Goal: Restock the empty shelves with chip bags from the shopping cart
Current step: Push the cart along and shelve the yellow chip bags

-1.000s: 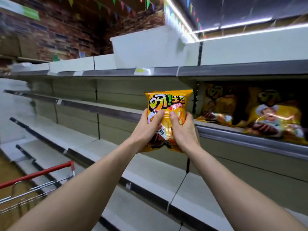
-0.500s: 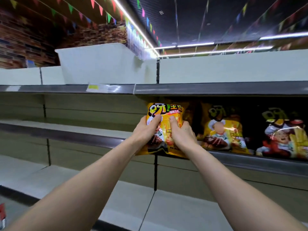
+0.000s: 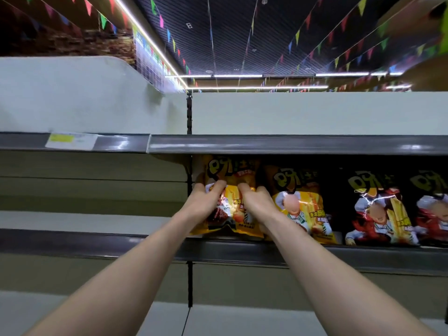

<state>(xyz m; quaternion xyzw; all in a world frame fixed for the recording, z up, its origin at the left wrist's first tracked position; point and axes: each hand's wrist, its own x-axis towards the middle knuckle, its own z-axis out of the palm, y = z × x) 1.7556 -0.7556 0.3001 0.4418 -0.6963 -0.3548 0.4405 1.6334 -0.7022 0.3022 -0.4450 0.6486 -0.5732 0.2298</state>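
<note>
Bag (image 3: 230, 172) gripped by left hand (image 3: 203, 203) and right hand (image 3: 258, 206) at shelf (image 3: 278, 254); three bags (image 3: 301, 207) stocked rightward, leftward bays (image 3: 97, 221) unfilled.

Above the left hand (image 3: 206, 202) the shelf lip (image 3: 291, 144) is hiding the top of the chip bag (image 3: 231, 214); far right, the edge is cutting a black bag (image 3: 434, 209).

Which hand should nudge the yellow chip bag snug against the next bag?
Probably the left hand. It grips the chip bag on its outer side, beside bare shelf, so it can push toward the neighbouring yellow bag. The right hand grips the side where both bags meet, in the way.
</note>
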